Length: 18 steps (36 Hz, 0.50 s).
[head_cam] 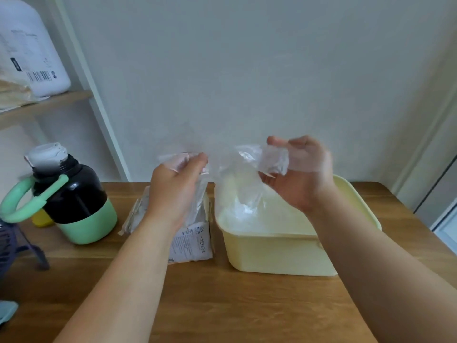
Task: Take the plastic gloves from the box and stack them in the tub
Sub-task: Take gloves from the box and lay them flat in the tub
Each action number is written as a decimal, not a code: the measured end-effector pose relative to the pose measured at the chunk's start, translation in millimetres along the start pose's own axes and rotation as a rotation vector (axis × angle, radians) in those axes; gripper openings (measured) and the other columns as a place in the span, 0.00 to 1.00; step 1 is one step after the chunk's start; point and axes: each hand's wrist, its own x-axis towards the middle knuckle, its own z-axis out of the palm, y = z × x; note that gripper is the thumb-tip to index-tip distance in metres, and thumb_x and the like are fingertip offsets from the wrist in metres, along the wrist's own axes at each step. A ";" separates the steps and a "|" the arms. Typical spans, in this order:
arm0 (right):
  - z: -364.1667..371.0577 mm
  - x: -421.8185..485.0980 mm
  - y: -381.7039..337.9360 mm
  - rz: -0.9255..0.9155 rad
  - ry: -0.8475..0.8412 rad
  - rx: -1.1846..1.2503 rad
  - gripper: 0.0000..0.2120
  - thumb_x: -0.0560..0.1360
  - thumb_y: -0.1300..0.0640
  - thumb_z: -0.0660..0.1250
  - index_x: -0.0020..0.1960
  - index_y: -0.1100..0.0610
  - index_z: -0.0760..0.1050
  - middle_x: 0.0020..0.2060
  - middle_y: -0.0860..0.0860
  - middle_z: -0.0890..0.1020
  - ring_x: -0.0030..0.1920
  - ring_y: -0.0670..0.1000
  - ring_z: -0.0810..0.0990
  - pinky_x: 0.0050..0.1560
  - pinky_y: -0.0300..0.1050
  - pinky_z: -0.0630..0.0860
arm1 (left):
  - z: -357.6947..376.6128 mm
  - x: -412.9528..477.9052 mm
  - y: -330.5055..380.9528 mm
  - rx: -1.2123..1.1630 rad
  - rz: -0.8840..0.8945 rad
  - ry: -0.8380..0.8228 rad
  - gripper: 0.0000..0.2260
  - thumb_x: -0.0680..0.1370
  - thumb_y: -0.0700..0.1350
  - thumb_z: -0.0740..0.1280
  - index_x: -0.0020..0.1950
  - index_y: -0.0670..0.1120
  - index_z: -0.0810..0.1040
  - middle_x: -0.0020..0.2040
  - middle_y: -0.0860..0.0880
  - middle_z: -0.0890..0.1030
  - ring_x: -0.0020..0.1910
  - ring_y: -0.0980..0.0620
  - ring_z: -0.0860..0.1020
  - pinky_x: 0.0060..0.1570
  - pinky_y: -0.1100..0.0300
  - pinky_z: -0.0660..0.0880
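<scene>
Both hands were up over the far middle of the wooden bench [222, 305], and a clear plastic glove [237, 169] was stretched in the air between them. The left hand [176, 186] pinched one end of it, fingers [197, 158] drawn together on the film, directly above the box [191, 241]. The right hand [303, 174] gripped the other end, thumb and fingers curled round a bunched fold of plastic, and the rest of the glove hung down towards the tub [272, 253]. That pale yellow tub sat just beside the box on its right, near the bench's far edge, with a layer of clear gloves [247, 219] already lying inside it. The box was open at the top and had a printed label facing the camera; motion blur hid what was left in it. Over at the far left corner of the bench stood a black and mint-green flask [74, 196] with a looped handle, well apart from the box. A white jug [32, 50] sat on a shelf [49, 102] above it.
</scene>
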 end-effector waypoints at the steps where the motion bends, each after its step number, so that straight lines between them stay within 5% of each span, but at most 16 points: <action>1: 0.9 1.7 -2.4 -0.031 0.124 -0.048 0.06 0.72 0.53 0.59 0.44 0.56 0.70 0.40 0.53 0.76 0.37 0.52 0.75 0.36 0.43 0.68 | -0.8 1.8 0.2 0.093 0.027 0.054 0.17 0.78 0.44 0.66 0.30 0.41 0.69 0.26 0.52 0.68 0.27 0.57 0.67 0.32 0.63 0.65; 4: 9.2 4.8 -0.6 -0.160 0.377 -0.302 0.07 0.77 0.50 0.60 0.43 0.52 0.70 0.37 0.50 0.75 0.33 0.49 0.70 0.33 0.41 0.65 | -5.5 12.5 -1.0 0.321 0.060 0.245 0.15 0.76 0.48 0.65 0.35 0.39 0.76 0.29 0.43 0.75 0.29 0.47 0.71 0.32 0.59 0.65; 6: 17.7 2.0 2.7 -0.285 0.426 -0.439 0.07 0.77 0.53 0.63 0.41 0.52 0.70 0.35 0.48 0.73 0.32 0.47 0.68 0.32 0.40 0.64 | -9.0 17.3 2.3 0.450 0.040 0.337 0.11 0.77 0.49 0.64 0.44 0.41 0.79 0.35 0.47 0.78 0.34 0.48 0.73 0.32 0.59 0.66; 11: 36.6 -9.9 3.9 -0.389 0.178 -0.646 0.16 0.75 0.51 0.68 0.31 0.54 0.69 0.27 0.48 0.71 0.29 0.47 0.68 0.29 0.37 0.64 | -13.2 14.0 13.9 0.627 0.073 0.391 0.09 0.78 0.48 0.61 0.49 0.43 0.76 0.37 0.51 0.73 0.39 0.48 0.70 0.32 0.56 0.65; 15: 49.0 -11.4 6.1 -0.031 -0.187 -0.797 0.22 0.66 0.35 0.69 0.45 0.53 0.79 0.43 0.49 0.82 0.43 0.50 0.79 0.40 0.44 0.75 | -3.4 -4.9 26.1 0.372 0.174 -0.025 0.05 0.77 0.49 0.67 0.45 0.50 0.80 0.35 0.52 0.82 0.34 0.58 0.80 0.36 0.62 0.74; 18: 52.2 -13.1 10.1 0.086 -0.333 -0.635 0.18 0.71 0.46 0.69 0.48 0.61 0.78 0.43 0.56 0.82 0.46 0.55 0.81 0.50 0.47 0.79 | -2.3 -18.5 30.4 0.186 0.194 -0.499 0.03 0.76 0.43 0.71 0.45 0.52 0.82 0.40 0.53 0.85 0.42 0.59 0.82 0.43 0.66 0.75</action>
